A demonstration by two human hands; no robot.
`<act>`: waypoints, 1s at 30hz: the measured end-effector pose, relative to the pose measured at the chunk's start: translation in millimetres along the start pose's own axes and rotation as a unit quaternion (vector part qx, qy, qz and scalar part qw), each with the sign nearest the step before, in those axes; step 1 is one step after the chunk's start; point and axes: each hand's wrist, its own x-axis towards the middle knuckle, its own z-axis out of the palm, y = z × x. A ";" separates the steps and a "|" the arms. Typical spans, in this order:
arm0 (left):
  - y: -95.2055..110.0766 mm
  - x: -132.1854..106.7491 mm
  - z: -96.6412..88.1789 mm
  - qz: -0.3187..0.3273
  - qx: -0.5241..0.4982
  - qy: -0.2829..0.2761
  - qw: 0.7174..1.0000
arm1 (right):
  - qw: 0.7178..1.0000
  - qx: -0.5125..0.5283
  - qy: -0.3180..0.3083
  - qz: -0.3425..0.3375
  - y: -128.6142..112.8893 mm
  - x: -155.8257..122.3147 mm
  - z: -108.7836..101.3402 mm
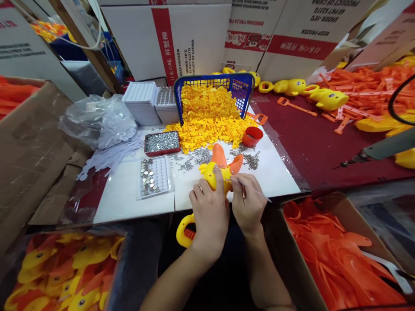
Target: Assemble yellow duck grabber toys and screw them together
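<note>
A yellow plastic duck toy (210, 173) with two orange flaps (219, 156) at its far end is held low over the table's front edge. My left hand (210, 211) grips it, index finger laid along its top near an eye. A yellow ring handle (181, 231) shows beside my left wrist, and whether it joins the toy is hidden. My right hand (249, 203) pinches a thin pale strip (261, 192) against the toy's right side. The strip's near end sticks out past my fingers; its exact kind is unclear.
Beyond the toy are loose metal pieces (201, 156), a red cup (253, 136), a tray of screws (162, 142) and a blue basket (249, 84) spilling yellow parts. A white tray of silvery discs (155, 176) lies left. A power driver (372, 152) juts in from the right.
</note>
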 end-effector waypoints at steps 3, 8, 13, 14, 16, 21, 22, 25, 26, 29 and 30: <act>1.4 -2.2 0.8 -0.006 0.008 0.010 1.000 | 1.000 -0.007 0.007 0.002 0.2 0.3 -0.7; 2.6 -3.9 1.5 -0.010 -0.004 0.018 1.000 | 1.000 -0.004 -0.004 0.008 0.4 1.4 -3.6; 2.2 -3.0 -1.1 -0.011 -0.010 0.000 1.000 | 1.000 0.000 -0.005 -0.007 -1.8 2.5 -4.0; 2.2 -2.9 -1.5 -0.012 -0.010 -0.002 1.000 | 1.000 -0.003 -0.004 -0.010 -2.2 2.7 -3.8; 2.5 -3.0 -1.6 -0.016 -0.007 -0.004 1.000 | 1.000 -0.008 -0.003 -0.017 -2.8 3.1 -3.4; 4.0 -3.8 0.0 -0.022 0.003 0.000 1.000 | 1.000 -0.009 0.006 -0.021 -2.1 2.7 -3.5; 4.2 -4.0 0.2 -0.021 0.002 0.002 1.000 | 1.000 -0.009 0.006 -0.016 -1.8 2.4 -3.8; 4.1 -4.5 -0.1 -0.018 -0.009 0.001 1.000 | 1.000 -0.008 0.000 -0.008 -1.5 1.9 -4.8; 3.9 -4.5 -0.7 -0.017 -0.015 -0.001 1.000 | 1.000 -0.008 0.000 -0.009 -1.5 1.9 -4.9; 3.5 -4.5 -2.7 -0.016 -0.028 -0.014 0.999 | 1.000 -0.008 -0.008 -0.010 -2.0 1.9 -4.6; 3.6 -4.4 -3.3 -0.016 -0.030 -0.018 0.999 | 1.000 -0.009 -0.011 -0.010 -2.2 1.9 -4.3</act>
